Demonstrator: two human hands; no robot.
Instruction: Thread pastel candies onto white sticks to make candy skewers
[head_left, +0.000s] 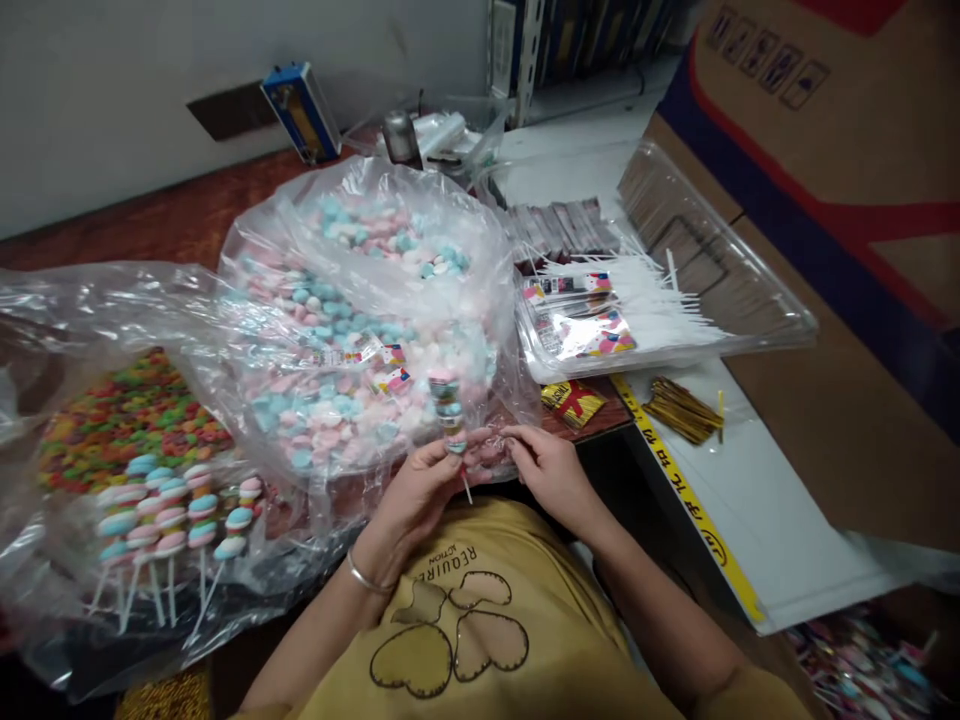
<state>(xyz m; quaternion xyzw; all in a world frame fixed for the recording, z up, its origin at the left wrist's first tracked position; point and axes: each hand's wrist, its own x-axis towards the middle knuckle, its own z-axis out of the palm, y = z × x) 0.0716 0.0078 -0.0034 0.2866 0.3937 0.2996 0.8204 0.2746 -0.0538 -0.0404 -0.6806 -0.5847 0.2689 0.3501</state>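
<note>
The left hand (426, 485) is clamped on an upright, slightly tilted skewer of pastel blue and pink candies (450, 405), its thin white stick (469, 488) poking out below the fingers. The skewer is just above the front edge of the reddish-brown bench (187, 215), before a large clear plastic bag of pink, blue and white candies (330, 420). The right hand (555, 472) is just beside it, thumb and fingertips close together; whether they pinch anything, I cannot tell. Toward the bench's front left corner, a cluster of loaded candy skewers on white sticks (171, 510) lies beside small multicoloured ring-shaped candies (135, 420). Near the right edge are a small yellow-and-red packet (576, 402) and an open clear plastic box (551, 372) holding thin white sticks (652, 305).
</note>
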